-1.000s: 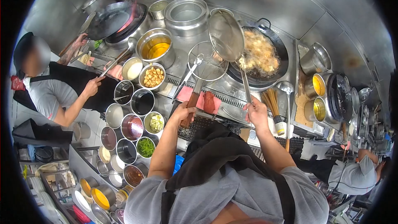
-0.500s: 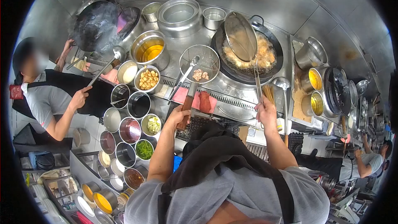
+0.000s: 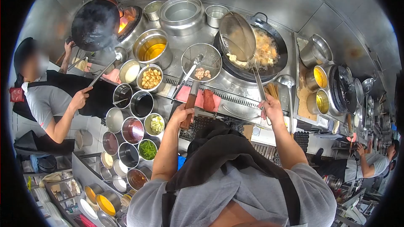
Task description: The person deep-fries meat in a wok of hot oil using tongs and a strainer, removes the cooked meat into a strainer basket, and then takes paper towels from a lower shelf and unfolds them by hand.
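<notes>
My left hand [image 3: 183, 115] is wrapped round the wooden handle of a round wire strainer [image 3: 190, 61]. A few small pieces of pinkish food [image 3: 202, 73] lie in that strainer, and metal tongs [image 3: 185, 80] rest across its left side. My right hand [image 3: 271, 108] grips the metal handle of a large skimmer [image 3: 237, 35]. The skimmer is tilted over the left part of a black wok [image 3: 283, 54], with some pale pieces at its lower edge. Light brown food [image 3: 265, 46] bubbles in oil in the wok.
A co-worker [image 3: 54, 92] at the left holds a ladle [image 3: 120, 53] and a smoking wok [image 3: 94, 25] beside a flame. Metal pots of ingredients [image 3: 134, 130] stand at the left. A ladle [image 3: 286, 80] and bamboo brush [image 3: 272, 90] lie right of my right hand.
The skimmer has moved left from over the wok's middle since half a second ago. The strainer, earlier partly under the skimmer, is now uncovered. Flame shows beside the co-worker's wok.
</notes>
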`<action>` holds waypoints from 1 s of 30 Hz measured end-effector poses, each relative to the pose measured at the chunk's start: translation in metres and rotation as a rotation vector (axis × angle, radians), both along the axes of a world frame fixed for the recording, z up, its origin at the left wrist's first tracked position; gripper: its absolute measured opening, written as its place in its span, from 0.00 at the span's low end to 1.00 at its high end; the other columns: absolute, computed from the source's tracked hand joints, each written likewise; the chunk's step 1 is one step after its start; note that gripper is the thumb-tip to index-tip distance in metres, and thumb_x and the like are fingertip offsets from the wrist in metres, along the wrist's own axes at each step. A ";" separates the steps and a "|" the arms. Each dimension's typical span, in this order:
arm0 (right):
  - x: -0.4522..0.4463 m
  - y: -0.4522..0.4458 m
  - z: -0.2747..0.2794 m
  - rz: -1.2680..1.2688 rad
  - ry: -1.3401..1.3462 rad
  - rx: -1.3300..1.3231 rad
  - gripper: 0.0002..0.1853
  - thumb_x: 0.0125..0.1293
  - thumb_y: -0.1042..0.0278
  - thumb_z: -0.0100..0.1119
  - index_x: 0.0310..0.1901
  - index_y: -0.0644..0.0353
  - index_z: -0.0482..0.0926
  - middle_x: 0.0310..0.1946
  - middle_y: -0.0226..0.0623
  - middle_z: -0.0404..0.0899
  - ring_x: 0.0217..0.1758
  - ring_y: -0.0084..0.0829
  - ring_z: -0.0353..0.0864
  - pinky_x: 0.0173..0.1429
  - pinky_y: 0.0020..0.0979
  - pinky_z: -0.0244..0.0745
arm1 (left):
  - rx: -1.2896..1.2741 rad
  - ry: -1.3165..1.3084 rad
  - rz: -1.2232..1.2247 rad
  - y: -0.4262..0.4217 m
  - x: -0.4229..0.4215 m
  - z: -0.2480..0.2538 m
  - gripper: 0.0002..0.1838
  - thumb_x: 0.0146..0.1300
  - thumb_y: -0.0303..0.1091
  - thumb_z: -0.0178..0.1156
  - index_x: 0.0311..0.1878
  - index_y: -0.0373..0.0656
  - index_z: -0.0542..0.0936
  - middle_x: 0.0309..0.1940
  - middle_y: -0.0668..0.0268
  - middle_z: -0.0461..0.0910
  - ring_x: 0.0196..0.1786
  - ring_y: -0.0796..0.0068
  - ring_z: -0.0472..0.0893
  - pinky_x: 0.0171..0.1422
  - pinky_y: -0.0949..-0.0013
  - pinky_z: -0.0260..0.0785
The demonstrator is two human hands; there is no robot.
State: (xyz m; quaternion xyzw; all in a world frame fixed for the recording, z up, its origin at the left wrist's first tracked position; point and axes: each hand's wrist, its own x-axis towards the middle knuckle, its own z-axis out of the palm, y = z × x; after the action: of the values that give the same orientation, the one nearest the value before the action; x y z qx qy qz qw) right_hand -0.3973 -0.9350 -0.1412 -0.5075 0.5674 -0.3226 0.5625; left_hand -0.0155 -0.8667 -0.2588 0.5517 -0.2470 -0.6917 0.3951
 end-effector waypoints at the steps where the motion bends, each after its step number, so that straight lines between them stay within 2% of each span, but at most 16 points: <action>1: -0.002 -0.007 -0.001 0.001 0.103 -0.049 0.17 0.66 0.77 0.46 0.55 0.66 0.74 0.27 0.37 0.79 0.12 0.23 0.72 0.13 0.25 0.65 | -0.004 -0.007 0.007 0.000 0.000 0.000 0.09 0.59 0.27 0.60 0.40 0.34 0.72 0.24 0.61 0.75 0.20 0.69 0.76 0.24 0.67 0.71; 2: -0.004 -0.012 -0.001 0.002 0.206 -0.098 0.20 0.64 0.78 0.45 0.58 0.66 0.73 0.28 0.38 0.79 0.12 0.24 0.72 0.13 0.26 0.65 | -0.008 -0.007 0.004 0.001 0.001 0.000 0.09 0.59 0.27 0.60 0.40 0.34 0.72 0.24 0.61 0.75 0.20 0.69 0.76 0.24 0.67 0.71; 6: -0.018 -0.009 0.010 0.003 0.247 -0.081 0.21 0.66 0.77 0.45 0.60 0.63 0.73 0.26 0.37 0.79 0.12 0.22 0.72 0.13 0.25 0.66 | -0.003 -0.017 -0.008 0.000 0.003 0.002 0.10 0.59 0.26 0.60 0.41 0.34 0.72 0.24 0.62 0.75 0.20 0.70 0.76 0.24 0.67 0.71; 14: -0.046 0.049 0.007 -0.079 0.304 -0.028 0.18 0.64 0.77 0.47 0.55 0.63 0.77 0.24 0.38 0.80 0.12 0.25 0.74 0.14 0.28 0.67 | -0.002 -0.019 -0.017 -0.001 0.004 0.001 0.09 0.61 0.28 0.60 0.41 0.35 0.73 0.25 0.62 0.75 0.20 0.70 0.75 0.24 0.69 0.69; 16: -0.060 0.050 -0.005 -0.094 0.496 -0.153 0.14 0.65 0.80 0.46 0.50 0.66 0.77 0.24 0.36 0.78 0.11 0.22 0.71 0.13 0.26 0.63 | 0.012 -0.034 -0.025 -0.002 0.007 -0.001 0.09 0.61 0.28 0.60 0.41 0.35 0.73 0.25 0.62 0.75 0.20 0.70 0.75 0.25 0.69 0.69; 17: -0.067 0.048 -0.009 -0.085 0.577 -0.143 0.17 0.63 0.75 0.48 0.53 0.63 0.77 0.22 0.42 0.81 0.12 0.30 0.76 0.19 0.34 0.71 | 0.025 -0.043 -0.023 -0.002 0.006 -0.002 0.09 0.61 0.28 0.60 0.41 0.35 0.72 0.25 0.62 0.75 0.20 0.70 0.75 0.25 0.69 0.69; 21: -0.065 0.047 -0.008 -0.092 0.612 -0.140 0.17 0.63 0.74 0.49 0.53 0.61 0.77 0.22 0.42 0.81 0.12 0.31 0.77 0.20 0.35 0.72 | 0.009 -0.052 -0.025 -0.003 0.006 0.003 0.08 0.61 0.28 0.60 0.40 0.35 0.73 0.25 0.62 0.75 0.20 0.70 0.75 0.25 0.69 0.69; 23: -0.043 0.049 0.015 -0.116 0.602 -0.097 0.17 0.62 0.74 0.50 0.53 0.62 0.77 0.26 0.48 0.82 0.21 0.42 0.82 0.30 0.40 0.77 | 0.021 -0.031 -0.028 -0.002 0.005 0.006 0.08 0.60 0.28 0.60 0.39 0.35 0.73 0.25 0.62 0.75 0.20 0.70 0.75 0.25 0.69 0.69; 24: -0.043 0.044 0.005 -0.119 0.602 -0.094 0.17 0.62 0.74 0.50 0.53 0.62 0.77 0.26 0.48 0.82 0.21 0.42 0.82 0.30 0.40 0.77 | 0.022 -0.031 -0.032 -0.003 0.006 0.006 0.08 0.60 0.28 0.60 0.39 0.35 0.73 0.25 0.62 0.75 0.20 0.70 0.75 0.25 0.69 0.69; 26: -0.041 0.029 -0.024 -0.118 0.680 -0.273 0.18 0.61 0.74 0.50 0.54 0.63 0.76 0.32 0.55 0.82 0.35 0.54 0.82 0.43 0.46 0.76 | 0.025 -0.057 -0.037 -0.003 0.007 0.004 0.09 0.60 0.28 0.61 0.39 0.35 0.73 0.24 0.63 0.75 0.20 0.71 0.75 0.24 0.69 0.69; 27: -0.041 0.021 -0.032 -0.103 0.708 -0.245 0.20 0.61 0.74 0.50 0.55 0.65 0.75 0.35 0.59 0.80 0.45 0.59 0.78 0.52 0.49 0.72 | 0.026 -0.060 -0.040 -0.003 0.008 0.003 0.09 0.60 0.28 0.61 0.39 0.35 0.73 0.24 0.63 0.75 0.20 0.71 0.75 0.24 0.69 0.69; 28: -0.040 0.016 -0.041 -0.105 0.707 -0.243 0.20 0.61 0.74 0.50 0.55 0.65 0.75 0.35 0.59 0.80 0.45 0.59 0.78 0.52 0.49 0.72 | 0.028 -0.060 -0.034 -0.003 0.008 0.002 0.09 0.59 0.28 0.61 0.39 0.36 0.73 0.24 0.63 0.75 0.20 0.71 0.75 0.24 0.69 0.69; 29: -0.039 0.010 -0.049 -0.121 0.735 -0.410 0.17 0.63 0.74 0.49 0.53 0.67 0.75 0.30 0.51 0.81 0.30 0.48 0.78 0.37 0.42 0.72 | 0.029 -0.059 -0.026 -0.003 0.008 0.001 0.09 0.59 0.29 0.61 0.39 0.36 0.73 0.24 0.63 0.75 0.19 0.71 0.75 0.24 0.69 0.69; 30: -0.041 0.006 -0.055 -0.129 0.737 -0.488 0.17 0.64 0.75 0.47 0.53 0.67 0.75 0.27 0.47 0.82 0.22 0.41 0.77 0.28 0.38 0.72 | 0.025 -0.059 -0.024 -0.004 0.008 0.002 0.09 0.59 0.29 0.61 0.39 0.36 0.73 0.24 0.63 0.75 0.19 0.71 0.75 0.24 0.69 0.69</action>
State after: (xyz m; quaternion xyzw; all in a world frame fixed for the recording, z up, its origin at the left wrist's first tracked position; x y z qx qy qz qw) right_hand -0.4385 -0.9291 -0.1963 -0.6700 0.6678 -0.2790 0.1654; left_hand -0.0079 -0.8711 -0.2571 0.5737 -0.2563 -0.6831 0.3722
